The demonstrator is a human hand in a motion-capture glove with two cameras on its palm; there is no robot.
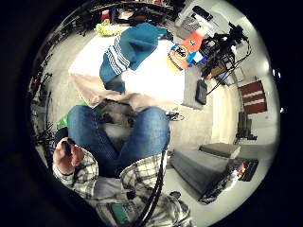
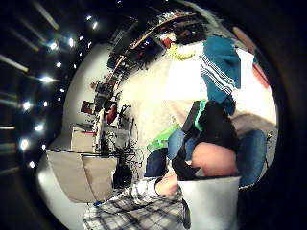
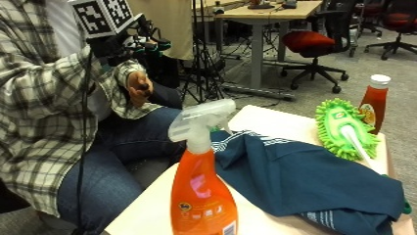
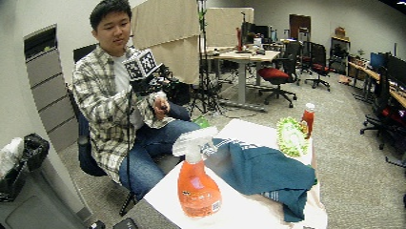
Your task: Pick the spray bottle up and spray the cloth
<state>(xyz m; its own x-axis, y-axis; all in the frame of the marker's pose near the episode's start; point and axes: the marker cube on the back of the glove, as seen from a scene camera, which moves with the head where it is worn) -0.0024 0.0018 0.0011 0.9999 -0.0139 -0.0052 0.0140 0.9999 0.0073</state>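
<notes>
Gloved right hand [image 3: 124, 46] raised at chest, grip state indiscernible; upright spray bottle [image 3: 200, 181] stands well apart on worktop [image 3: 257, 120], toward five o'clock, beside cloth [image 3: 306, 176]

On the white table [image 3: 257, 120] an orange spray bottle [image 3: 200, 196] with a white trigger head stood upright at six o'clock. A teal cloth [image 3: 306, 181] lay rumpled beside it toward four o'clock. A green duster [image 3: 342, 128] rested at three o'clock, a red sauce bottle [image 3: 374, 103] just behind it. The gloved right hand [image 3: 124, 44] was raised at eleven o'clock, well apart from the bottle; its fingers could not be made out.
</notes>
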